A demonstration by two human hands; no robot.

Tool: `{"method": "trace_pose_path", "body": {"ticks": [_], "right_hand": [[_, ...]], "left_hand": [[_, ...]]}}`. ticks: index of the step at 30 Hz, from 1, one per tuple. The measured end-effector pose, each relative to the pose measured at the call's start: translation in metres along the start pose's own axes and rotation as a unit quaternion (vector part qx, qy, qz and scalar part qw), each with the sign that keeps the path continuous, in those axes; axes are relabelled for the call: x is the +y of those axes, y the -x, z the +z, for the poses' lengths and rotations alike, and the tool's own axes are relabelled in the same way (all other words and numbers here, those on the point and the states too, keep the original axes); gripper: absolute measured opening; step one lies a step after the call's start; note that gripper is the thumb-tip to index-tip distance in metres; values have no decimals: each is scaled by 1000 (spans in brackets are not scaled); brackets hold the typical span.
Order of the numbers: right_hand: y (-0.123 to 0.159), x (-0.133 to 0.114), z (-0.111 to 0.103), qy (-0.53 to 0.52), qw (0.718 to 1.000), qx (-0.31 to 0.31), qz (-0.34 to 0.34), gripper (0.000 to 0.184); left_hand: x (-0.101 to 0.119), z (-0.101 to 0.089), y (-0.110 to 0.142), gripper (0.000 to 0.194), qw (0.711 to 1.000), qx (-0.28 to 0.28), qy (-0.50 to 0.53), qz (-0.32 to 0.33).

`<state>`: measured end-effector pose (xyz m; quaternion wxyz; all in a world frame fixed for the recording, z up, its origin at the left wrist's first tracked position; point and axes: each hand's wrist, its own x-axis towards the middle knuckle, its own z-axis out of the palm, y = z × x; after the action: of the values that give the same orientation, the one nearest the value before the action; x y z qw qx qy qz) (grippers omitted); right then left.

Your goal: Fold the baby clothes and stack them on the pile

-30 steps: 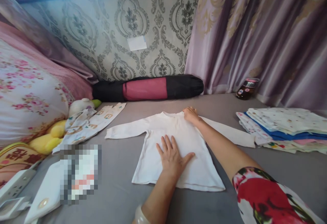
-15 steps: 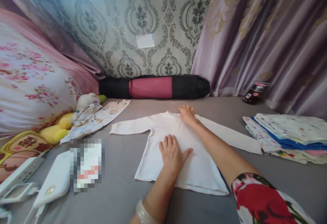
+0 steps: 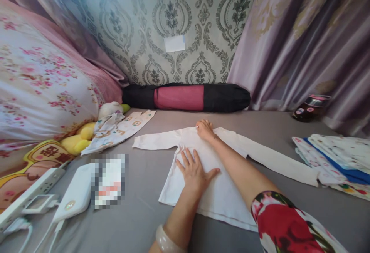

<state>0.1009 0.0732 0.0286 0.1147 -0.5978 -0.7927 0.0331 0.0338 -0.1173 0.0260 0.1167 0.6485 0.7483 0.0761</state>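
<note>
A white long-sleeved shirt (image 3: 231, 195) lies spread on the grey bed surface, its collar away from me and both sleeves stretched out to the sides. My left hand (image 3: 194, 172) rests flat on the shirt's front with its fingers spread. Up at the collar, my right hand (image 3: 206, 130) has its fingers curled down onto the neckline cloth, covering most of it. Its forearm crosses over the shirt's right side. The right sleeve's cuff reaches a stack of folded clothes (image 3: 341, 153).
Patterned baby trousers (image 3: 124, 129) lie at left beside plush toys (image 3: 76, 143). Nearer are a power strip (image 3: 43, 185) and a white power bank (image 3: 76, 191) with cables. A black and pink rolled bag (image 3: 179, 98) lies along the wall. A dark jar (image 3: 309, 108) stands by the curtain.
My right hand has shifted left along the collar, its fingers now more curled. My left hand stays flat on the shirt's front. The whole view has turned slightly left.
</note>
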Motion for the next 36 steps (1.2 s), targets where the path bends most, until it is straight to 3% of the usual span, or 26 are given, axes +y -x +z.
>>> {"method": "trace_pose_path", "body": {"ticks": [6,11,15,21,26,36], "right_hand": [[4,-2,10,1,998,64,3,30],[9,-7,7,-29,997,70,31,38],[27,-13,-3,-24,998,45,20,44],[54,-17,8,-31,994,-4,-105,43],[46,-15,18,-43,993,-58,-95,60],[47,-17,8,-88,989,-83,-85,58]], "left_hand": [[0,1,0,117,1000,-4,-8,0],[0,1,0,116,1000,-6,-14,0],[-1,3,-1,116,1000,3,-17,1],[-2,6,0,115,1000,21,-6,5],[0,2,1,113,1000,19,-12,4],[0,-4,2,108,999,-7,-31,6]]}}
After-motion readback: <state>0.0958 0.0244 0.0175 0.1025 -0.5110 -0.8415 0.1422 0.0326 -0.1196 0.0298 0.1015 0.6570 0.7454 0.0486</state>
